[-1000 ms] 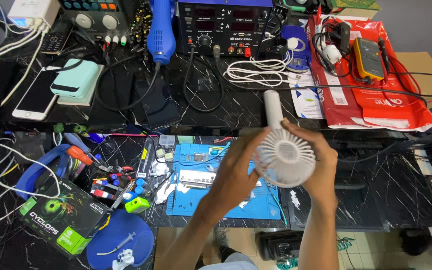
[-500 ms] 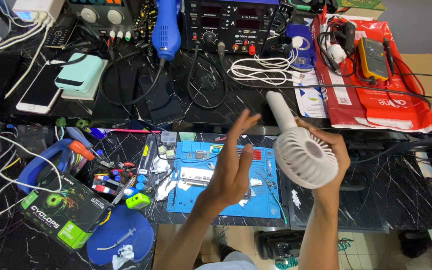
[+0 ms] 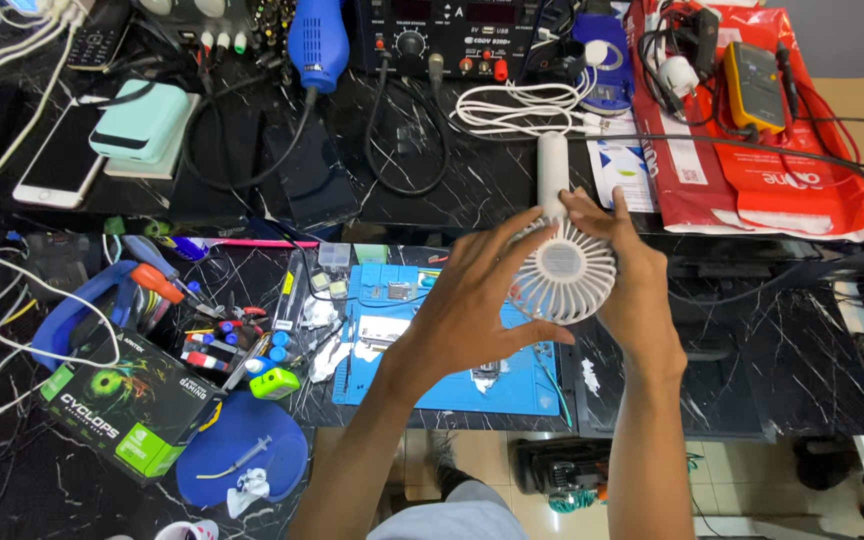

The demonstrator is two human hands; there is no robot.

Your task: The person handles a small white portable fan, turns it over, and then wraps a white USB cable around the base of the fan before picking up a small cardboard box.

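above the blue repair mat [image 3: 512, 375], a white handheld fan [image 3: 564, 262] was clasped between the spread left hand [image 3: 472, 305] and the right hand [image 3: 637, 290].

Scene is evenly and brightly lit from overhead; shadows are kept soft and short, with no hard glare beyond faint sheen on the black marble-pattern table [image 3: 472, 190] toward 12 o'clock. Focus is held sharp at centre, and colours are rendered saturated. Wide-angle bending is seen at the 9 and 3 o'clock edges.
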